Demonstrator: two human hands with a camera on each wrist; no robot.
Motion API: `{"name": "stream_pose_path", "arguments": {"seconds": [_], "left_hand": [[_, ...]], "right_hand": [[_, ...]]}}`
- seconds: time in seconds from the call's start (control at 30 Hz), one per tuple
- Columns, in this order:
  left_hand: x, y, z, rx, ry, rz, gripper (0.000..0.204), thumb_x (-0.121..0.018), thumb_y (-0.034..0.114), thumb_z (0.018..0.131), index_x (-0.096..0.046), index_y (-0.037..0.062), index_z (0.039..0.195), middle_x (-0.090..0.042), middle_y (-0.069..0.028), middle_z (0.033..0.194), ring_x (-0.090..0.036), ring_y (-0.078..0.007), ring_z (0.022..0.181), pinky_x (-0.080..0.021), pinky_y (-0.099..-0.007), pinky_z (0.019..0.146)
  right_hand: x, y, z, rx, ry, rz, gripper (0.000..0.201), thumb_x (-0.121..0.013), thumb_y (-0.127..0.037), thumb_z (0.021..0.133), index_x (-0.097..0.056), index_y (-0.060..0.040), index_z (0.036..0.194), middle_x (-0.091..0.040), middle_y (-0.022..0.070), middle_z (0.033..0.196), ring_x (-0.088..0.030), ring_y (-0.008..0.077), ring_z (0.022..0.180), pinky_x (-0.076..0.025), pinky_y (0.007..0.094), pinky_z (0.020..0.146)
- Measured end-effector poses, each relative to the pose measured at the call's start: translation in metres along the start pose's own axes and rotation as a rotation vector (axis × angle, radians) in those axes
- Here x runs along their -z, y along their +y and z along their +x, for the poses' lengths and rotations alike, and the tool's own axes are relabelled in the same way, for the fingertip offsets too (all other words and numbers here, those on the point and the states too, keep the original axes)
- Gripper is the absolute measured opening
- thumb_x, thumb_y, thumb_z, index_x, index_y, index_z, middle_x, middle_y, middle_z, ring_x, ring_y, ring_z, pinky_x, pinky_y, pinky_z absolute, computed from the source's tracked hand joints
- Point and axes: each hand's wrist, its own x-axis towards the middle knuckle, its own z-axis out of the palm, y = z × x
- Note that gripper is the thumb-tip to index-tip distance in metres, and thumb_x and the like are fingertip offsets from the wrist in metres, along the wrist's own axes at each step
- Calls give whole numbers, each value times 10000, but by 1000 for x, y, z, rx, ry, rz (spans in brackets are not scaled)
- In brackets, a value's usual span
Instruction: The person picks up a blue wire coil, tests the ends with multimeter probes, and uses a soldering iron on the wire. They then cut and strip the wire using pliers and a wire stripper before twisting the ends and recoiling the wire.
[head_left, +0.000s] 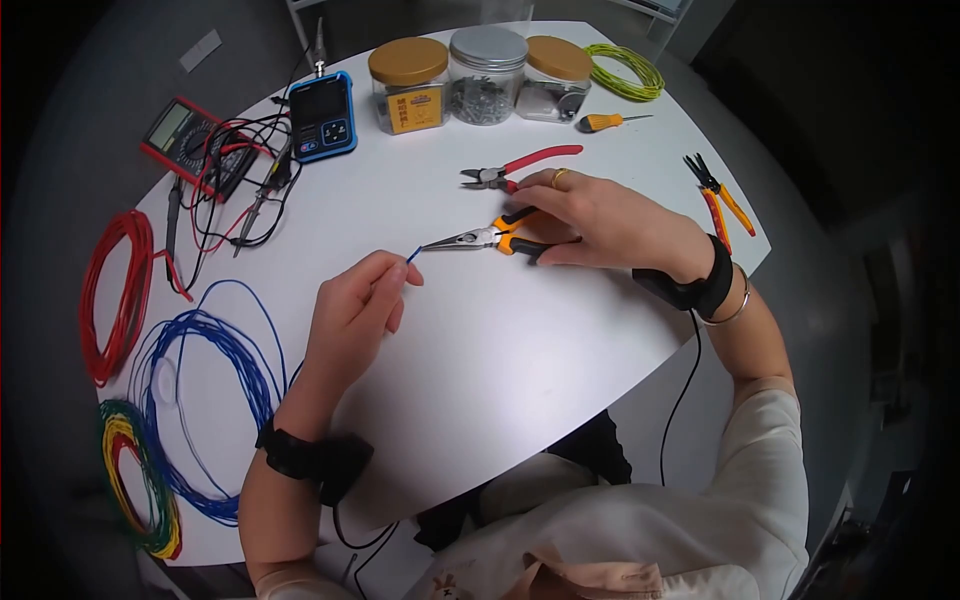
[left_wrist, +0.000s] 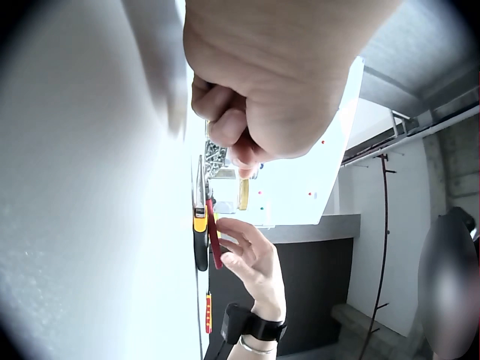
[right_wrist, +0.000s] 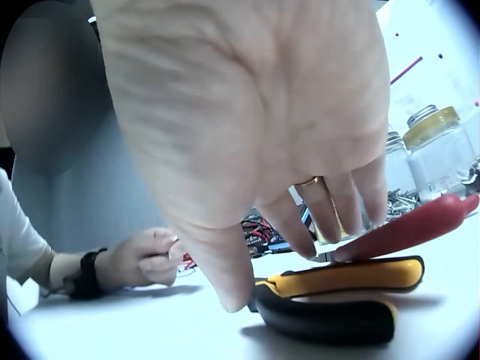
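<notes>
My left hand [head_left: 357,303] is pinching blue wire [head_left: 414,255], apparently steadying its tip; my right hand [head_left: 612,222] is loosely straddling orange pliers [head_left: 485,239].

The right wrist strap [head_left: 720,274] is black; beside it sits a boxy dark module [head_left: 662,289], elbow-side of it a silver bangle [head_left: 741,307], finger-side a gold ring [head_left: 559,178], shoulder-side a pale short sleeve [head_left: 765,440].
</notes>
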Motion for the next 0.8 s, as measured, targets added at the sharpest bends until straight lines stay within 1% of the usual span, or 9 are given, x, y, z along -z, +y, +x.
{"name": "stream_pose_path", "arguments": {"seconds": [0.07, 0.1, 0.2, 0.33, 0.43, 0.53, 0.63, 0.73, 0.8], "left_hand": [[0, 0, -1, -4, -18, -28, 251, -421, 189, 946, -579, 28, 836, -385, 44, 515, -329, -28, 470, -256, -188, 459], [0, 1, -1, -7, -22, -42, 253, -416, 189, 950, -574, 25, 840, -374, 50, 524, -313, -25, 475, -240, -183, 461], [0, 3, -2, -44, -30, -32, 253, -415, 188, 947, -575, 24, 841, -369, 46, 525, -323, -29, 483, -252, -190, 464], [2, 0, -1, -46, -50, 11, 259, -410, 189, 947, -578, 21, 841, -368, 40, 526, -336, -34, 488, -264, -196, 467], [3, -1, -2, -52, -60, 30, 264, -408, 191, 948, -580, 22, 841, -367, 37, 524, -338, -37, 486, -266, -197, 468], [3, -2, -2, -65, -61, 39, 265, -407, 190, 949, -581, 23, 841, -368, 37, 525, -336, -37, 485, -266, -198, 468], [3, -4, -3, -76, -65, 33, 265, -404, 189, 950, -581, 23, 843, -371, 38, 526, -336, -37, 485, -265, -199, 466], [5, -4, -3, -74, -73, 18, 266, -400, 186, 951, -581, 23, 845, -377, 40, 527, -335, -36, 484, -264, -200, 466], [5, -4, -3, -92, -76, 7, 266, -397, 184, 952, -582, 24, 847, -380, 42, 526, -335, -35, 484, -265, -200, 465]], "right_hand": [[-13, -1, 4, 150, 117, -197, 550, -728, -181, 715, -503, -14, 1189, -481, 150, 1253, -511, 306, 1088, -445, 336, 912], [-14, -5, 1, 78, 45, -156, 562, -728, -178, 706, -504, -16, 1196, -439, 143, 1303, -466, 294, 1157, -413, 348, 963], [-11, -4, -2, 84, 58, -376, 507, -711, -212, 737, -525, 13, 1151, -478, 168, 1273, -460, 283, 1175, -389, 346, 980], [0, -12, 2, 150, 62, -420, 450, -701, -147, 708, -544, 24, 1093, -550, 150, 1107, -510, 263, 1048, -419, 342, 912], [-2, -25, 13, 27, -169, -398, 423, -679, -109, 684, -540, 2, 1068, -532, 141, 1112, -500, 271, 1053, -413, 331, 930], [-1, -32, 18, 50, -189, -365, 346, -644, -70, 680, -534, 2, 1000, -557, 140, 987, -518, 270, 995, -435, 330, 880], [-8, -21, 18, 146, -72, -261, 332, -629, -56, 662, -521, 0, 971, -560, 146, 901, -532, 277, 945, -445, 348, 809], [-6, -24, 14, 2, -40, -146, 300, -638, -101, 704, -532, 11, 961, -557, 133, 825, -540, 246, 813, -448, 334, 775], [-4, -22, 9, -142, 39, 268, 290, -630, -118, 727, -526, 1, 971, -536, 123, 805, -521, 234, 771, -443, 323, 752]]}}
